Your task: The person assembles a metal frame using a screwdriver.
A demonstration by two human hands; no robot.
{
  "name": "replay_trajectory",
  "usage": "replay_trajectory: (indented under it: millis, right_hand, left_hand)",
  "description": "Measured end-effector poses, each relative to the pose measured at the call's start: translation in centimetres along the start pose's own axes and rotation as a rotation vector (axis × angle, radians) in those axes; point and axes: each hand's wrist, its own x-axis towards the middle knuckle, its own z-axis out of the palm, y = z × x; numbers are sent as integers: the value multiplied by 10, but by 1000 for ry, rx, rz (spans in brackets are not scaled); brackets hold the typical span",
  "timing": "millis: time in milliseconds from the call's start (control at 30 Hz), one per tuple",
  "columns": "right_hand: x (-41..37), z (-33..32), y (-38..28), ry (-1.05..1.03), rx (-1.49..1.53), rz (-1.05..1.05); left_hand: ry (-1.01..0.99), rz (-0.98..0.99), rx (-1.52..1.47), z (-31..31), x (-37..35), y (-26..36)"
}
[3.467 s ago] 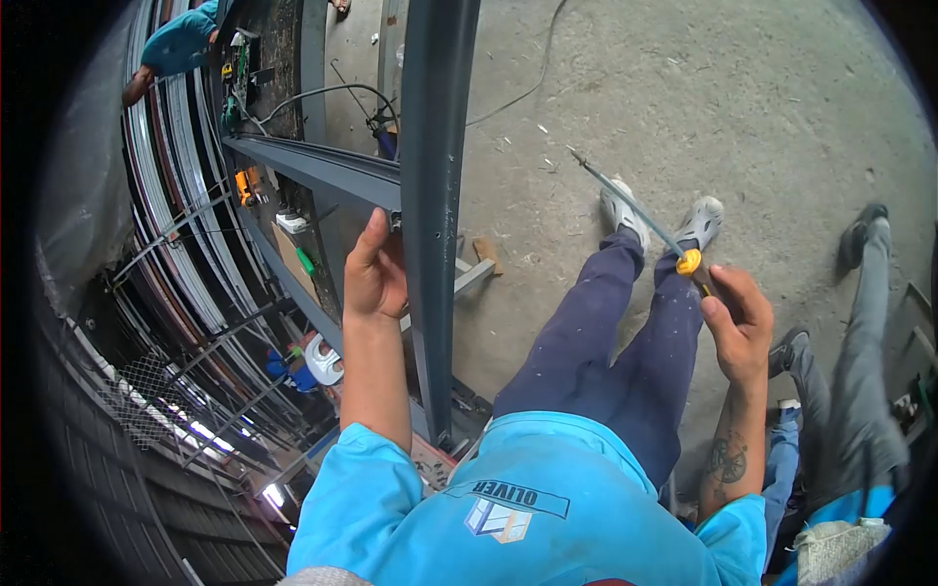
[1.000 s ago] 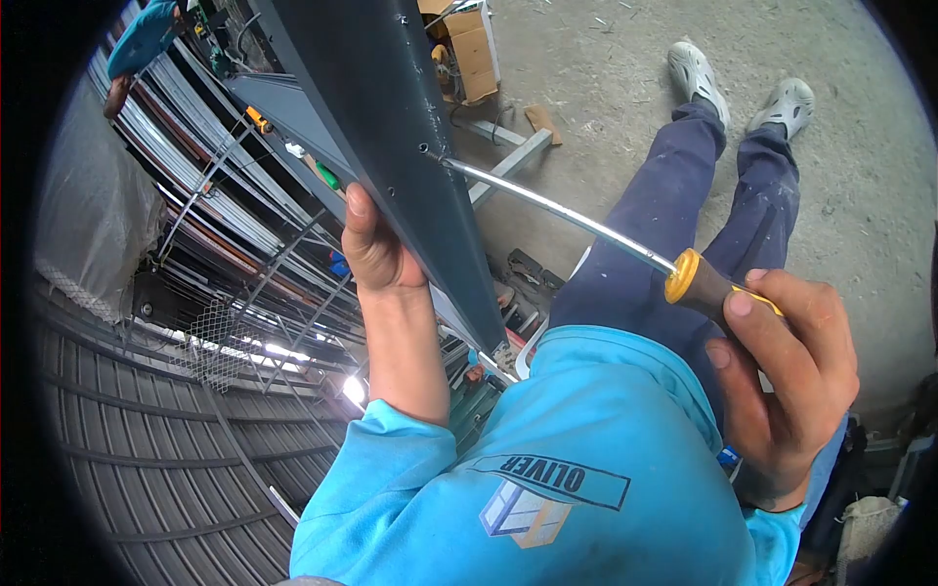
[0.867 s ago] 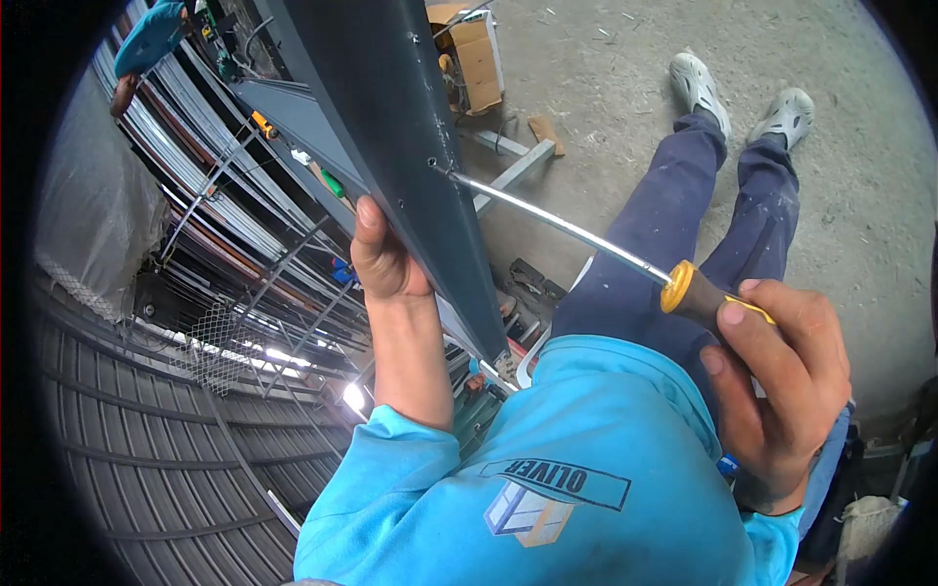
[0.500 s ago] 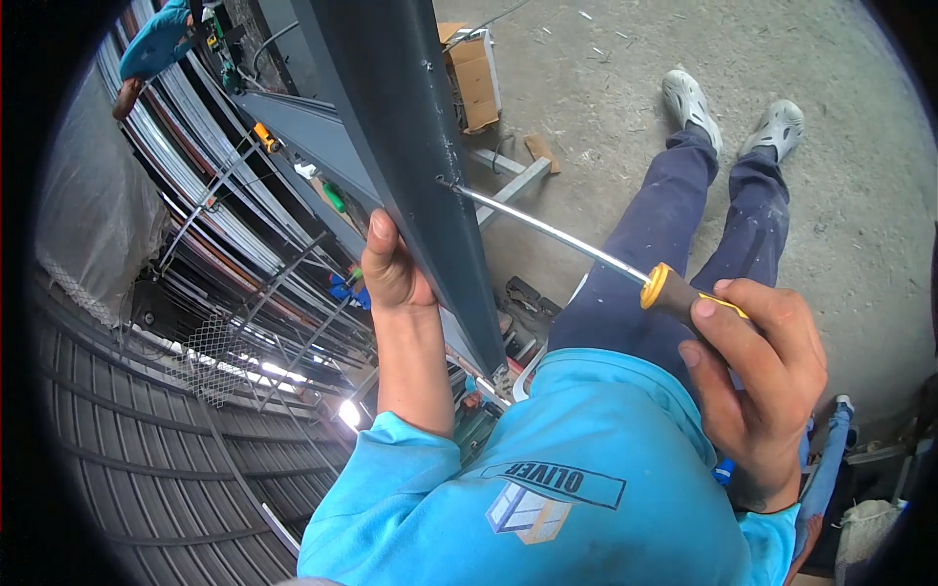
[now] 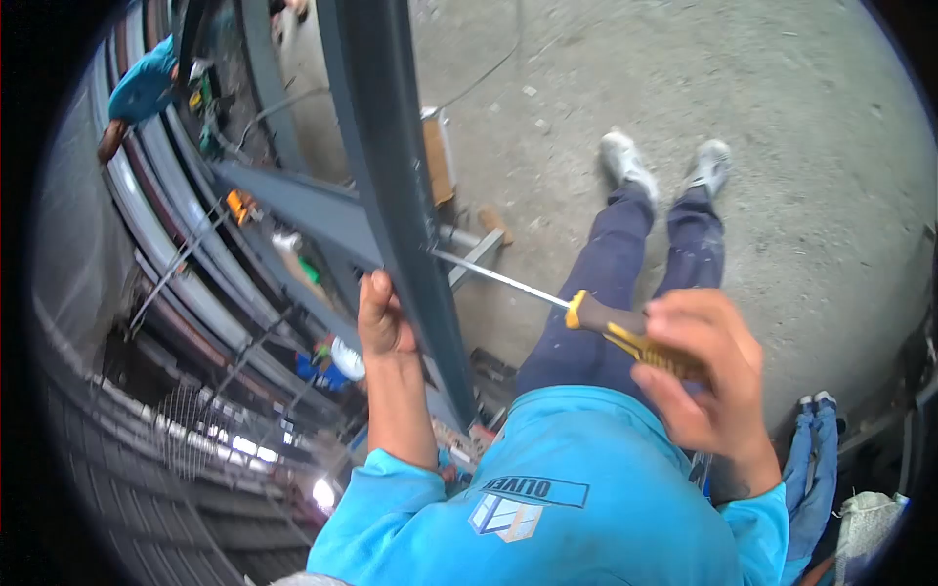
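A long dark grey metal profile (image 5: 391, 166) runs down in front of my body. My left hand (image 5: 384, 317) is wrapped round its left edge, with part of the fingers hidden behind the metal. In my right hand (image 5: 705, 366) is a screwdriver (image 5: 601, 319) with a yellow and dark handle. Its long silver shaft points left, and the tip meets the right face of the profile, close to a crossing grey bar (image 5: 303, 200).
An orange tool (image 5: 237, 206) and a green-handled item (image 5: 310, 271) lie left of the profile. Cardboard (image 5: 437, 161) stands behind it on the floor. Another person in a blue shirt (image 5: 144, 88) is at upper left; someone's jeans (image 5: 814, 469) show at lower right.
The view has shifted, so the profile's far end and the feet appear lower and further left. My right hand has moved left in the view, and its fingers have changed position on the handle.
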Motion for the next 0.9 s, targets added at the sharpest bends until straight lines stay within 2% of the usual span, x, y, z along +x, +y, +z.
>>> replay_trajectory:
  millis: [33, 100, 167, 200, 233, 267, 300, 333, 367, 433, 467, 533, 567, 633, 667, 733, 767, 833, 867, 900]
  right_hand:
    - [2, -2, -10, 27, -59, -9]
    - [0, -4, -24, 137, 614, 835]
    - [-20, 6, -17, 226, 604, 478]
    - [-26, 9, -5, 254, 445, 298]
    - [-32, 12, -1, 271, 284, 141]
    - [-33, 7, -9, 181, 99, 193]
    - [-33, 1, -20, 89, -71, 269]
    - [-29, -1, -31, 69, 102, 505]
    - [-27, -1, -42, 50, 309, 721]
    - [-34, 6, -57, 147, 314, 649]
    - [-42, 20, -42, 215, 286, 622]
    - [-45, 41, -1, 317, 191, 80]
    - [-42, 32, -10, 366, 154, 54]
    - [-45, 21, -34, 69, -40, 393]
    - [-48, 20, -46, 118, -61, 377]
    - [-52, 22, -65, 175, 422, 619]
    - [-51, 28, -50, 184, 407, 597]
    - [-47, 42, 8, 230, 221, 118]
    - [-44, 44, 17, 214, 92, 50]
    - [-45, 38, -5, 200, 74, 32]
  left_hand:
    - [0, -8, 14, -6, -2, 2]
    - [64, -30, 17, -33, -9, -1]
    - [520, -81, 174, 27, -14, 2]
    - [350, -107, 65, -9, -8, -4]
    - [-137, -213, -99, -18, -2, 2]
    - [453, 300, 260, 5, -16, -24]
    - [131, -113, 53, 26, -12, 0]
    - [-479, -547, -276, 35, -13, 22]
    - [-576, -584, -272, 43, 5, 14]
    - [-687, -631, -194, 62, 28, 5]
    - [-730, -648, -146, 71, 37, 2]
    - [-806, -665, -43, 86, 59, 3]
    - [-840, -668, 7, 98, 70, 0]
    - [-903, -665, 113, 118, 84, -6]
    - [-926, -658, 164, 127, 91, -7]
    - [-936, -618, 253, 138, 100, -9]
    - [-930, -586, 286, 140, 106, -9]
    - [-900, -507, 332, 138, 113, -8]
    - [-879, -465, 349, 135, 116, -8]
    - [-856, -424, 363, 132, 118, -9]
